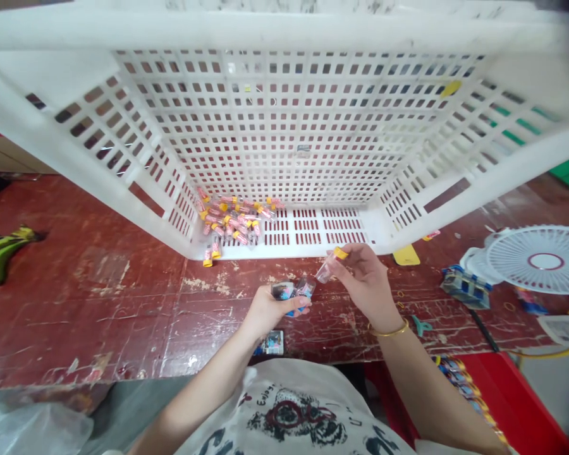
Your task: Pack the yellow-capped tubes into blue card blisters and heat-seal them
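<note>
My left hand (pixel 268 309) is closed on a few small colourful rolled items (pixel 291 292) above the worn red table (pixel 123 303). My right hand (pixel 367 278) pinches a small clear tube with a yellow cap (pixel 330 263), its open end pointing at the items in my left hand. Just beyond, a big white slatted crate (pixel 284 126) lies tipped on its side, open toward me. In its lower left corner sits a heap of several filled yellow-capped tubes (pixel 230 221). A gold bangle (pixel 387 331) circles my right wrist.
A small white fan (pixel 540 259) lies at the right with a packet (pixel 465 287) beside it. A yellow flat piece (pixel 406 255) rests by the crate's rim. Green bananas (pixel 0 253) lie at the far left. A red bin (pixel 502 398) stands low right, and a small packet (pixel 272 343) near the table edge.
</note>
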Available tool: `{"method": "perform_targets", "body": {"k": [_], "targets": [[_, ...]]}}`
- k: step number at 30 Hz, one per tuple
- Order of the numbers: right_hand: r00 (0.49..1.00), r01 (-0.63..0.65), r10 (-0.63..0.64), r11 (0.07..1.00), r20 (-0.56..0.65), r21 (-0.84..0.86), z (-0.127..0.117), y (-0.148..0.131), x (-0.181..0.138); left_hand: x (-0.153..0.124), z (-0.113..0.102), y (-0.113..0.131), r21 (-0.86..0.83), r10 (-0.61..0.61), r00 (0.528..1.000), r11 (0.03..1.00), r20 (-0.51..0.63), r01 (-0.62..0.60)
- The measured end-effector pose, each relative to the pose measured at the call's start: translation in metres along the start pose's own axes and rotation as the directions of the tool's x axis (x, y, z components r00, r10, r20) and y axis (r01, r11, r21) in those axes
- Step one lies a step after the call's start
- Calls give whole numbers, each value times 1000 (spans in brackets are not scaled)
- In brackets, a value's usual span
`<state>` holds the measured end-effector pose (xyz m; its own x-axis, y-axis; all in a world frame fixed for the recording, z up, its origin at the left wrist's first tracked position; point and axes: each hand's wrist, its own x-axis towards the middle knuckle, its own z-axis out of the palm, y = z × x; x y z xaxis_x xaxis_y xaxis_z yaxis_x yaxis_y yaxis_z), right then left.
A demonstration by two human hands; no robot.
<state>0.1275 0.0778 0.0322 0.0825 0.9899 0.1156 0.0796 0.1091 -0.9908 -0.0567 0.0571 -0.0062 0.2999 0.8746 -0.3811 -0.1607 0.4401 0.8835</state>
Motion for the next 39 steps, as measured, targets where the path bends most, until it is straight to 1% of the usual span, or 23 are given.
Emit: {"method": "perform_targets", "body": {"k": [1, 2, 5, 6, 8, 9, 11, 13, 14, 16, 17, 19, 20, 22, 23, 24, 27, 29, 31, 33, 34, 35, 39], "targets": [[997, 77, -79, 995, -24, -61, 0, 0, 0, 1, -1, -1, 15, 12, 1000, 1000, -10, -12], [988, 148, -151, 981, -22, -128, -1, -1, 0, 1, -1, -1, 35, 21, 1000, 999, -16, -20], [946, 322, -317, 901, 64, -291, 1, -3, -2, 2, -1, 0, 103, 49, 998, 994, -33, -45], [931, 363, -351, 872, 97, -329, 1, -4, -2, 1, 0, 1, 118, 58, 998, 992, -38, -53], [919, 394, -363, 841, 153, -372, 3, -4, -1, 0, 1, 3, 127, 69, 997, 990, -46, -63], [924, 383, -345, 844, 165, -376, 3, -3, -1, 0, 2, 4, 123, 70, 997, 990, -45, -64], [951, 301, -259, 896, 166, -327, 5, 1, 1, -1, 4, 4, 87, 52, 998, 995, -33, -49], [980, 138, -106, 972, 167, -190, 6, 8, 4, -2, 7, 5, 2, -8, 1000, 1000, -7, 8], [984, 40, -20, 993, 177, -108, 6, 12, 5, -2, 8, 4, -56, -48, 999, 997, 9, 49], [974, -122, 113, 992, 198, 33, 7, 20, 4, -2, 12, 5, -170, -122, 992, 977, 43, 128], [968, -165, 147, 984, 204, 74, 6, 23, 2, -2, 14, 5, -218, -151, 987, 963, 62, 161], [960, -177, 149, 979, 236, 104, 6, 27, -6, 0, 20, 6, -303, -195, 977, 929, 85, 212], [953, -169, 135, 980, 272, 105, 6, 28, -12, 1, 23, 7, -343, -211, 973, 911, 88, 229], [928, -162, 123, 983, 352, 85, 7, 30, -25, 4, 30, 9, -408, -237, 968, 878, 88, 252], [921, -163, 128, 984, 369, 67, 9, 31, -32, 6, 33, 10, -428, -244, 966, 866, 88, 258], [925, -157, 132, 987, 357, 42, 10, 31, -37, 7, 36, 10, -441, -246, 965, 859, 94, 262], [971, -91, 102, 994, 217, -60, 14, 31, -45, 8, 39, 10, -441, -230, 964, 858, 131, 264], [977, -75, 90, 994, 195, -84, 12, 27, -43, 9, 38, 10, -416, -216, 963, 870, 164, 266], [962, -66, 80, 996, 262, -61, 7, 21, -39, 9, 34, 9, -387, -222, 955, 877, 197, 284], [943, -38, 42, 999, 330, -19, 1, 16, -35, 9, 32, 9, -379, -234, 950, 876, 205, 298], [942, -33, 29, 999, 333, 7, -1, 14, -33, 9, 31, 10, -381, -238, 949, 874, 206, 302], [949, -45, 31, 998, 314, 37, -3, 14, -31, 9, 31, 10, -381, -239, 948, 873, 210, 305], [980, -148, 130, 983, 154, 112, -3, 18, -26, 6, 33, 14, -338, -231, 944, 892, 234, 302]]}}
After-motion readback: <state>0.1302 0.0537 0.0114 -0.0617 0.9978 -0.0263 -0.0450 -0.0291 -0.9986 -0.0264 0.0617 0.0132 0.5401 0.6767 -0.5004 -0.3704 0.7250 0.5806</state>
